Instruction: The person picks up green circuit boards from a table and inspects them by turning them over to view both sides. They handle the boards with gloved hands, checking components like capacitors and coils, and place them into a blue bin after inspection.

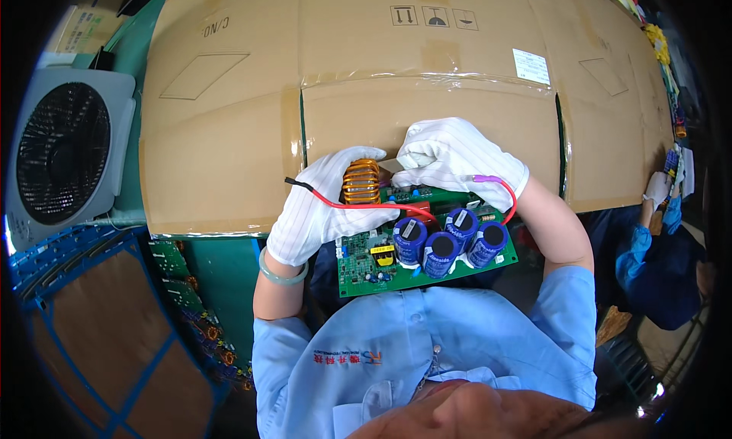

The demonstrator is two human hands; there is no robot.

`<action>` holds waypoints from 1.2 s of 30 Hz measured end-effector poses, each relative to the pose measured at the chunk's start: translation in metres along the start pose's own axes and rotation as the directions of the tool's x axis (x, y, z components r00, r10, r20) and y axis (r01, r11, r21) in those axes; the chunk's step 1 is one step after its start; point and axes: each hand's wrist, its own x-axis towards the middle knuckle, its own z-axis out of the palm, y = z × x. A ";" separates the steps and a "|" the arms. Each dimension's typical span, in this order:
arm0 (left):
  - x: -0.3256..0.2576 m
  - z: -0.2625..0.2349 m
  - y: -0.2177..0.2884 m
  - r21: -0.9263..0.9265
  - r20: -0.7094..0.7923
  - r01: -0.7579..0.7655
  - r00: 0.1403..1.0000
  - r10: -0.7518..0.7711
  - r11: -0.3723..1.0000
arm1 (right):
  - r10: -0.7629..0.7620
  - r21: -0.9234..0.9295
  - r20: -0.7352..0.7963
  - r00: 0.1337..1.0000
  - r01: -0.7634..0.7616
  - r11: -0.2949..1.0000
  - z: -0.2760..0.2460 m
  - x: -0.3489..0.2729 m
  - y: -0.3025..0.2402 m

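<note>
A worker in a light-blue shirt (396,325) grips a rectangular green circuit board (362,286) with the left hand (305,225), in a white striped fabric glove, at the near edge of a large brown cardboard sheet (358,123). The board sits directly in front of the chest, tilted in view, the left hand wrapped around its left side with the thumb lying over the top and the fingers about a ring-shaped coil of copper-coloured wire (361,184). The right hand (461,155), gloved alike, is bent at the board's far edge with its fingers curled together; whether anything is pinched between them cannot be told. Four dark-blue cylindrical capacitors (440,254) stand clustered on the board's right half, just beside a small yellow block-shaped component (383,256). A red wire with a black tip (366,206) stretches left across the left glove, while a second red wire with a purple end (510,197) arches up by the right wrist. A pale green bangle (284,276) rings the left wrist. At far left stands a grey-framed fan with a dark round grille (65,153); at far right, a co-worker's white-gloved hand (656,187) shows beside a blue sleeve.
</note>
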 end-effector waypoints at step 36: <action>0.000 -0.002 0.002 -0.016 0.031 0.104 0.994 -0.103 0.994 | -0.012 0.090 -0.037 0.999 0.015 0.996 -0.018 -0.035 0.018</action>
